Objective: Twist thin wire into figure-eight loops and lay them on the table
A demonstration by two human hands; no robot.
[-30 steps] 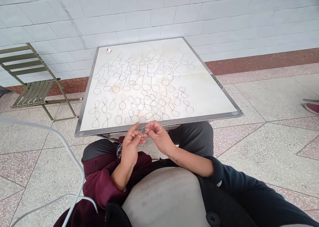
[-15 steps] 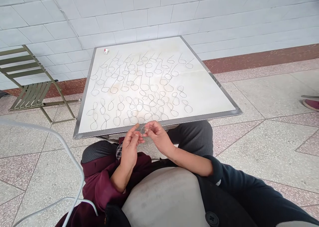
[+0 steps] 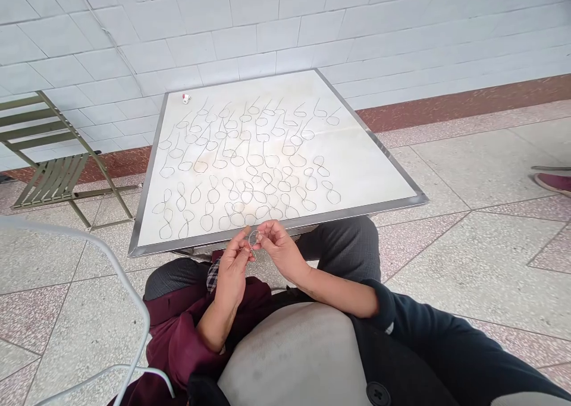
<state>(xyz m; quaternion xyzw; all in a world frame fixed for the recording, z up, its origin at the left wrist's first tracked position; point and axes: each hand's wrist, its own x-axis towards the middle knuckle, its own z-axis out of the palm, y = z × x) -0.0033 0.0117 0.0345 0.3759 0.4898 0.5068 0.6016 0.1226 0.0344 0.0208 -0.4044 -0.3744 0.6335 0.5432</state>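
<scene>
Off the near edge of the desk [image 3: 379, 174], left hand [image 3: 232, 268] and right hand [image 3: 286, 252] pinch a wire loop [image 3: 250, 239] between fingers, its round part deskward of the left thumb.

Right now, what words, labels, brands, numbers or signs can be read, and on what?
None can be read.
The loops on the table resemble 6s and 8s, but are thin strands, not writing.
Red-and-white item: too small to tell whether it bears text.
</scene>
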